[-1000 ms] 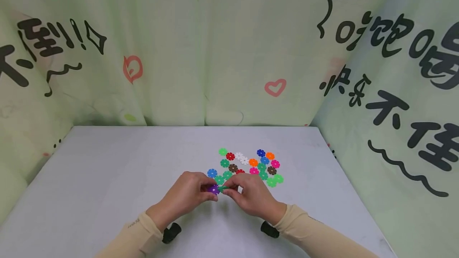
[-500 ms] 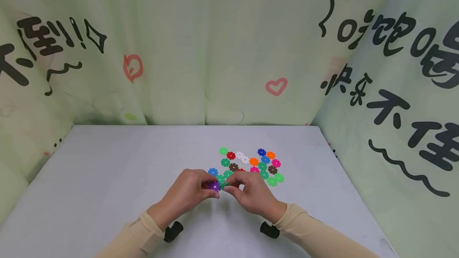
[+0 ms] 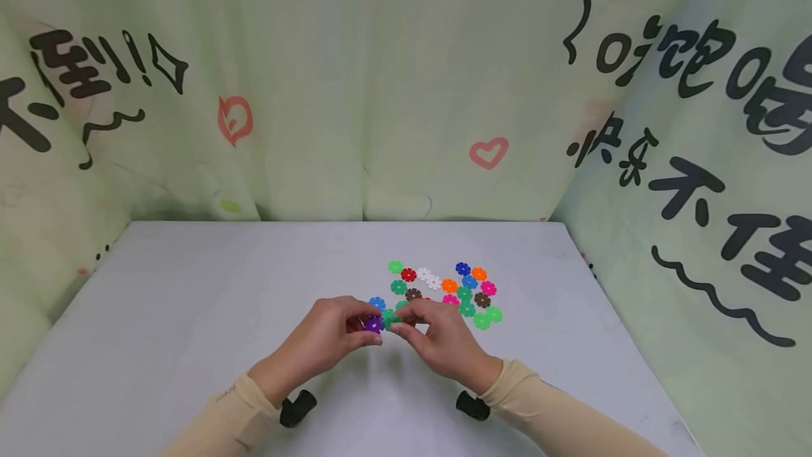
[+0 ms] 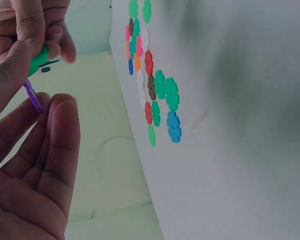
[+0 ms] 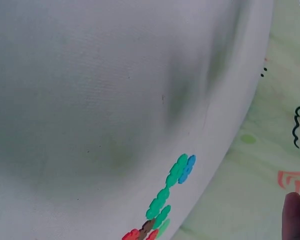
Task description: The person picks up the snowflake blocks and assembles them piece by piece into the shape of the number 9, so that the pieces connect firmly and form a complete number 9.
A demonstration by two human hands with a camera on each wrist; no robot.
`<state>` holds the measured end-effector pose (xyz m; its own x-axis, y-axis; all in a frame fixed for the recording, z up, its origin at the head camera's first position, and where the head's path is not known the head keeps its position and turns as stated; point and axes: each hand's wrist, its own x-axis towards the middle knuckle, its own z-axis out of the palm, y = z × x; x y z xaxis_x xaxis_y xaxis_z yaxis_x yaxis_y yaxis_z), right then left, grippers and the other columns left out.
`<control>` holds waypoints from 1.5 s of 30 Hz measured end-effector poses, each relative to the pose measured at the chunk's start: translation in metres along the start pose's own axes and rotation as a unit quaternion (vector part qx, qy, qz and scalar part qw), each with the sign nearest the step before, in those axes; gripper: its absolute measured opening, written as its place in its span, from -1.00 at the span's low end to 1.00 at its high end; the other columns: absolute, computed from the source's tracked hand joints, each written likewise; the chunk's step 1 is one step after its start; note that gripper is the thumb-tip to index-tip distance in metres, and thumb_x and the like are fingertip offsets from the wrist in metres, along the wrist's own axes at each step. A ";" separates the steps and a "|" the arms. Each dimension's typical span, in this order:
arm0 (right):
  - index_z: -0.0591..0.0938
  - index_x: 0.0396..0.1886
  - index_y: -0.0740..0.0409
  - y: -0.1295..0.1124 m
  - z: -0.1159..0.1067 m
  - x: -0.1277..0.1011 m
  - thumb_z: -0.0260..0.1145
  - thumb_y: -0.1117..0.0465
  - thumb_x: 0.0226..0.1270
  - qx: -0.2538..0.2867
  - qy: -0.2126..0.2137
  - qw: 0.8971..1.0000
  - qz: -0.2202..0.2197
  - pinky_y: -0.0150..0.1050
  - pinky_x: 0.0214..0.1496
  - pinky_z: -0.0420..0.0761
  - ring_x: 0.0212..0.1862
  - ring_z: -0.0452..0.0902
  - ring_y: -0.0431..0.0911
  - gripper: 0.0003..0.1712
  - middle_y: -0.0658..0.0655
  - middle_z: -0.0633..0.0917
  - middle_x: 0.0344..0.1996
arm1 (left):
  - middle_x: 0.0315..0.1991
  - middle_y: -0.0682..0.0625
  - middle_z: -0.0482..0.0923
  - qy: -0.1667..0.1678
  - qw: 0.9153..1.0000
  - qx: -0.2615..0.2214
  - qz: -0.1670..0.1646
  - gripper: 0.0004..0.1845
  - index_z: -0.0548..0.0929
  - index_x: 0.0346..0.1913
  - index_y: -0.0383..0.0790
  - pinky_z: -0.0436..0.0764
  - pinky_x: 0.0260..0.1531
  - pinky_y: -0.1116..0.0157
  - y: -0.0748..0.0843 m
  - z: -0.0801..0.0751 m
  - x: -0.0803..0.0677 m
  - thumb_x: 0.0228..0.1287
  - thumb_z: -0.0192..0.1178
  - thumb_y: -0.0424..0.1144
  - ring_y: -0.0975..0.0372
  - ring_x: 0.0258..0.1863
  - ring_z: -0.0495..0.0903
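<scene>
My left hand [image 3: 320, 333] pinches a purple flower-shaped plastic disc [image 3: 373, 324] between thumb and fingers. Facing it, my right hand [image 3: 444, 340] pinches a green notched disc [image 3: 390, 318] of the same kind. The two discs meet edge to edge, held above the table. In the left wrist view the purple disc [image 4: 33, 96] appears edge-on, just below the green disc [image 4: 38, 61], which the fingers partly cover. Only some fingertips [image 5: 294, 215] show at the border of the right wrist view, with the held discs out of sight there.
Several loose notched discs lie on the white table [image 3: 190, 288] beyond my hands, among them a blue disc [image 3: 377, 303], a brown disc [image 3: 482, 300] and an orange disc [image 3: 449, 285]. A printed curtain [image 3: 317, 90] surrounds the table's back and sides.
Both hands have lifted slightly away from me, the left also drifting a little left. The green disc has turned from nearly edge-on to showing more of its face. Table discs stay put.
</scene>
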<state>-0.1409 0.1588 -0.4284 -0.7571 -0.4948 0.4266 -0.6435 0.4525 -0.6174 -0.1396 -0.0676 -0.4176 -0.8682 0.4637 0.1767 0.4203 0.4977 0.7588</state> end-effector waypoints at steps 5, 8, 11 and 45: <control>0.70 -0.22 0.10 0.000 -0.001 0.000 0.51 0.33 0.19 0.003 0.000 1.000 -0.010 -0.36 -0.33 0.63 -0.26 0.63 -0.28 -0.81 -0.14 0.71 -0.33 | -0.35 0.16 0.69 -0.006 1.000 -0.009 0.007 -0.66 0.75 -0.04 -0.26 0.62 -0.35 0.42 0.001 -0.001 -0.001 0.13 0.48 -0.21 0.40 -0.39 0.63; 0.69 -0.27 0.08 -0.001 -0.002 0.001 0.51 0.34 0.19 0.000 -0.005 1.000 -0.030 -0.37 -0.39 0.61 -0.32 0.60 -0.29 -0.83 -0.14 0.69 -0.36 | -0.36 0.13 0.71 -0.007 1.000 0.000 0.023 -0.66 0.76 -0.05 -0.28 0.62 -0.36 0.43 0.003 -0.003 -0.002 0.11 0.49 -0.24 0.43 -0.41 0.63; 0.69 -0.30 0.07 -0.002 -0.005 0.003 0.51 0.35 0.18 -0.007 -0.008 0.999 -0.050 -0.40 -0.40 0.60 -0.37 0.56 -0.30 -0.83 -0.14 0.67 -0.40 | -0.35 0.10 0.72 -0.006 0.999 0.014 0.044 -0.65 0.77 -0.06 -0.30 0.62 -0.37 0.43 0.005 -0.004 -0.002 0.09 0.50 -0.24 0.44 -0.41 0.63; 0.68 -0.25 0.08 -0.004 -0.008 0.009 0.47 0.35 0.23 0.039 -0.047 0.998 0.003 -0.34 -0.20 0.66 -0.32 0.62 -0.28 -0.84 -0.14 0.68 -0.37 | -0.35 0.12 0.71 0.024 0.997 0.039 0.064 -0.65 0.77 -0.08 -0.28 0.61 -0.36 0.46 0.002 -0.002 -0.005 0.07 0.51 -0.21 0.45 -0.42 0.60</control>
<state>-0.1457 0.1579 -0.4168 -0.7449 -0.5612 0.3609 -0.6255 0.3989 -0.6706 -0.1349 -0.0708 -0.4161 -0.8173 0.4924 0.2993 0.5452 0.4928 0.6781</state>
